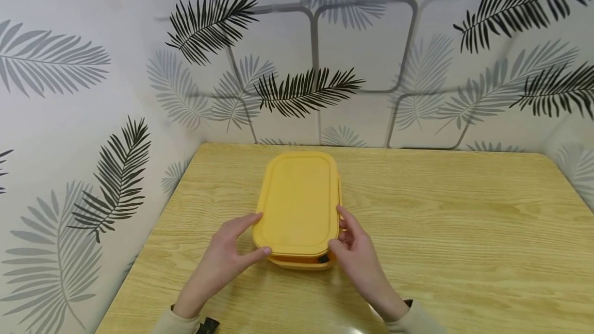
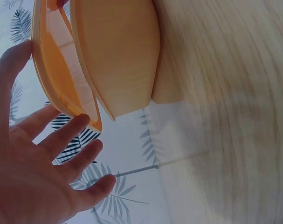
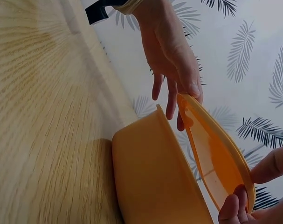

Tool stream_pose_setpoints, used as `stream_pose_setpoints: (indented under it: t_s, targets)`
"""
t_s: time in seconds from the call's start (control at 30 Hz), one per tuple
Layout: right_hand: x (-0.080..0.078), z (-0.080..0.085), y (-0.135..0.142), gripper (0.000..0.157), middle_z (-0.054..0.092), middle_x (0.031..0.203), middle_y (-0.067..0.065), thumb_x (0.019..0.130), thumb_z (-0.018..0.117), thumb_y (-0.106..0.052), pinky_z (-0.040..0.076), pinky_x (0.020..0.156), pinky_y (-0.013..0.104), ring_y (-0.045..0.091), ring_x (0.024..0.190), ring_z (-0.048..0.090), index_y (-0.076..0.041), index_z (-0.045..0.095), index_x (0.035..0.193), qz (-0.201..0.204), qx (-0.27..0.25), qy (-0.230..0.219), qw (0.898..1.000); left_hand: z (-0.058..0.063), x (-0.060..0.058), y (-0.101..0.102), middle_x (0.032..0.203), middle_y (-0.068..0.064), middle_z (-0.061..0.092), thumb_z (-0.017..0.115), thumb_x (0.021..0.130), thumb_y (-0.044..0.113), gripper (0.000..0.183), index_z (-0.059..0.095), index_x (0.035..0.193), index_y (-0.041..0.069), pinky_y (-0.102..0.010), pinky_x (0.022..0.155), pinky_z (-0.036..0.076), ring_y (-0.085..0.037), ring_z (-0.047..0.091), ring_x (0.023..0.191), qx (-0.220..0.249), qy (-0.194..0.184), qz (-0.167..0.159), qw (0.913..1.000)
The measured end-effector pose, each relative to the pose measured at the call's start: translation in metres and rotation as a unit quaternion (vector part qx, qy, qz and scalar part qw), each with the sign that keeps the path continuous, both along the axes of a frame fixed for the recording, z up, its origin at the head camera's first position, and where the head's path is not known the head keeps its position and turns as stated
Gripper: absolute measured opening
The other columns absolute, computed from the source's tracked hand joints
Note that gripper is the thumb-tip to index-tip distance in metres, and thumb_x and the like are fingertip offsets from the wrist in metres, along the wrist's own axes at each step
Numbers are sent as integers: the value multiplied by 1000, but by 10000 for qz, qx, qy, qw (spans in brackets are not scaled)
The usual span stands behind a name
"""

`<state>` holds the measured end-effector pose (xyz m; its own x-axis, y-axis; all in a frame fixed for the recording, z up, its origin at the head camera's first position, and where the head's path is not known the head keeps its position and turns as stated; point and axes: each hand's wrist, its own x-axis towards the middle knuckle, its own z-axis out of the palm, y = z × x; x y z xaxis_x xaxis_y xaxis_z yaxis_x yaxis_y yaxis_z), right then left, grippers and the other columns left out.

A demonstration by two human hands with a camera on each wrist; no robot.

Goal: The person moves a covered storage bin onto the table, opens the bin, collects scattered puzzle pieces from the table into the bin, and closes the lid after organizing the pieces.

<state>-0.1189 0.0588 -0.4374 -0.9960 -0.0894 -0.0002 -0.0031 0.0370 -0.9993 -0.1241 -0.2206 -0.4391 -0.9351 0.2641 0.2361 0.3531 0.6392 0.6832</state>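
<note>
A yellow plastic lid (image 1: pixel 299 202) lies tilted over a matching yellow rectangular container (image 1: pixel 300 266), with a gap along the near side. Through that gap a small dark thing (image 1: pixel 323 259) shows inside; its kind cannot be told. My left hand (image 1: pixel 220 259) holds the lid's left near corner, thumb at the front edge; in the left wrist view several of its fingers spread below the lid rim (image 2: pixel 38 70). On the other side my right hand (image 1: pixel 364 259) pinches the lid's right near edge, with curled fingertips under the rim in the right wrist view.
The container stands on a wood-grain table (image 1: pixel 455 231) toward its left half. A wall (image 1: pixel 362 55) with a leaf pattern rises behind the table's back edge and along the left. Black straps (image 1: pixel 208 326) show at the wrists, by light sleeves.
</note>
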Motion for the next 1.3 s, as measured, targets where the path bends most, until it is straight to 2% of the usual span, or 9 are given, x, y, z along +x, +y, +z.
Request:
stream_pose_setpoints:
  t_s: [0.2, 0.53, 0.67, 0.77, 0.9, 1.03, 1.13, 1.2, 1.3]
  targets:
    - [0, -2, 5, 67, 54, 122, 14, 86, 55, 5, 47, 70, 24, 22, 89, 53, -11, 41, 149, -53, 324, 72, 9994, -3, -1, 5, 140, 0, 55, 79, 80, 46, 70, 57, 140, 18, -52, 105, 37, -26, 47, 130, -207, 187, -48, 9996]
    - [-1, -6, 11, 65, 53, 128, 9, 88, 55, -3, 46, 66, 26, 21, 87, 53, -14, 41, 150, -36, 1085, -104, 9940, -11, 1, 8, 140, 1, 55, 77, 81, 51, 70, 57, 140, 20, -53, 104, 38, -25, 47, 130, -254, 23, -34, 9997]
    - [-1, -8, 12, 63, 54, 127, 6, 88, 55, -4, 46, 62, 25, 20, 82, 54, -11, 41, 150, -42, 1303, 32, 9915, -13, 1, 9, 139, 0, 55, 76, 81, 51, 70, 57, 140, 20, -54, 104, 37, -26, 47, 130, -338, 40, -4, 9994]
    - [0, -10, 12, 62, 56, 117, 6, 88, 57, -4, 47, 63, 25, 18, 80, 53, -8, 43, 149, -49, 1552, 302, 9874, -13, 2, 10, 139, 0, 56, 76, 81, 50, 70, 57, 140, 19, -54, 104, 37, -27, 48, 129, -445, 103, -7, 9990]
    - [0, -13, 12, 60, 55, 119, 10, 87, 60, -3, 48, 66, 25, 15, 79, 53, -3, 46, 146, -37, 1930, 780, 9781, -15, 2, 11, 138, 0, 57, 76, 82, 50, 70, 57, 141, 18, -57, 102, 36, -28, 48, 128, -650, 197, -11, 9977]
    - [1, -16, 13, 59, 51, 133, 11, 89, 66, -10, 48, 69, 28, 16, 82, 52, -2, 47, 145, 35, 2277, 990, 9687, -16, 3, 11, 139, 1, 56, 76, 82, 51, 70, 56, 141, 19, -61, 100, 35, -28, 47, 129, -834, 229, 51, 9962]
    - [3, -18, 14, 64, 45, 145, 16, 91, 70, -23, 51, 80, 37, 22, 102, 55, -2, 45, 146, 136, 2628, 1157, 9578, -15, 4, 12, 140, 1, 55, 76, 81, 52, 72, 55, 142, 19, -64, 101, 31, -29, 45, 131, -920, 167, 110, 9956]
    - [4, -19, 14, 69, 40, 150, 19, 91, 71, -33, 49, 88, 45, 28, 115, 51, -1, 45, 146, 199, 2873, 1331, 9483, -14, 5, 12, 142, -1, 54, 75, 80, 54, 74, 55, 142, 19, -65, 102, 29, -30, 43, 133, -999, 152, 137, 9948]
    - [6, -22, 14, 78, 37, 152, 21, 89, 71, -46, 47, 90, 46, 29, 119, 46, -1, 45, 146, 245, 3196, 1551, 9344, -14, 6, 14, 143, -7, 53, 74, 80, 56, 76, 55, 142, 18, -65, 104, 27, -33, 40, 136, -1170, 181, 156, 9928]
